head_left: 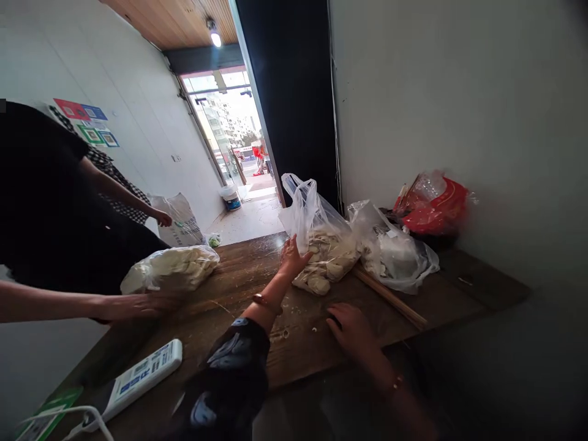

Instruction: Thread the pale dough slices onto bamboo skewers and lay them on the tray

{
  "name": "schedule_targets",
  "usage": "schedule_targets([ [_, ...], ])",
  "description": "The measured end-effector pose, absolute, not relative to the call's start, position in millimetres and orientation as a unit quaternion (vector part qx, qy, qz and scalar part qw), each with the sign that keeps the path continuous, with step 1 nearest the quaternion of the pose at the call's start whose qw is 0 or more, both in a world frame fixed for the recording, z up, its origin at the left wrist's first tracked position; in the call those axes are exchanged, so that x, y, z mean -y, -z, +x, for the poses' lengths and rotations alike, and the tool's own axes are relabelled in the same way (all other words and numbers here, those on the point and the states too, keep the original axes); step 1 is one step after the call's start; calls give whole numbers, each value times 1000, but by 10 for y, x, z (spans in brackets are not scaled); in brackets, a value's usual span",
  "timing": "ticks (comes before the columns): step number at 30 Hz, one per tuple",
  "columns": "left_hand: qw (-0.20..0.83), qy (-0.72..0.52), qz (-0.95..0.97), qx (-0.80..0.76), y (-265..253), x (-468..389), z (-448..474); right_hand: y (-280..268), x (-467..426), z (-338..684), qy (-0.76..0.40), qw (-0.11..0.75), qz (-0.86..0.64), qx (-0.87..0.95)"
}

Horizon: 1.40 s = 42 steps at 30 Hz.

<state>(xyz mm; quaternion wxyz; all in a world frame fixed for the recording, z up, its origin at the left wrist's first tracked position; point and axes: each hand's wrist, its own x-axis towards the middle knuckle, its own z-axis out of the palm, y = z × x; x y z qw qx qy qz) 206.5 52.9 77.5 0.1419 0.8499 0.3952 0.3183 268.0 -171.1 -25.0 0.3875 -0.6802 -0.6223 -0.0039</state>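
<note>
My left hand [294, 260] reaches forward to a clear plastic bag [328, 257] filled with pale, flattish pieces, perhaps dumplings. Its thumb and fingers are around the near left side of the bag, with the film between them. The bag's handles stand up loosely. Nearer the front edge, my right hand [351, 327] is low over the wooden table [303, 349], fingers apart and nothing in them. Beside the first bag, to the right, lies a second plastic bag [395, 254] with whitish contents. Wooden sticks [390, 297] stretch from between the bags toward the table's front edge.
Another person's hand [138, 306], blurred, is beside a bag of pale dough-like food [174, 268]. A second hand [162, 218] hangs behind it. A white power strip or similar device [144, 375] with a cable lies front left. A red plastic-wrapped bundle [434, 205] is at the wall.
</note>
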Motion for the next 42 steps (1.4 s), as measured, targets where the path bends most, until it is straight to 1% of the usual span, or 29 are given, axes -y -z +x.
schedule_targets([
  [3, 183, -335, 819, -428, -663, -646, 2165, 227, 1710, 2674, 8, 396, -689, 606],
  [6, 235, -327, 798, -448, -613, -785, 2137, 201, 1715, 2669, 11, 401, -696, 596],
  [11, 245, -336, 797, -438, -602, -846, 1993, 257, 1698, 2680, 11, 389, -703, 595],
  [17, 284, -361, 803, -379, -488, -505, 1621, 400, 1645, 2716, 16, 413, -711, 568],
  [24, 357, -379, 782, -343, -272, -140, 1201, 440, 1500, 2797, -35, 392, -758, 519],
  [27, 405, -381, 757, -343, -170, -15, 1101, 475, 1356, 2803, -65, 415, -761, 495],
  [30, 451, -381, 722, -360, -103, 159, 1013, 513, 1207, 2741, -70, 461, -748, 472],
  [35, 415, -366, 739, -385, -124, 565, 854, 525, 1068, 2600, -57, 536, -693, 479],
  [39, 383, -351, 760, -389, -105, 890, 799, 489, 1018, 2634, -83, 541, -650, 527],
  [42, 391, -334, 765, -388, -24, 1086, 913, 425, 983, 2774, -99, 533, -633, 552],
])
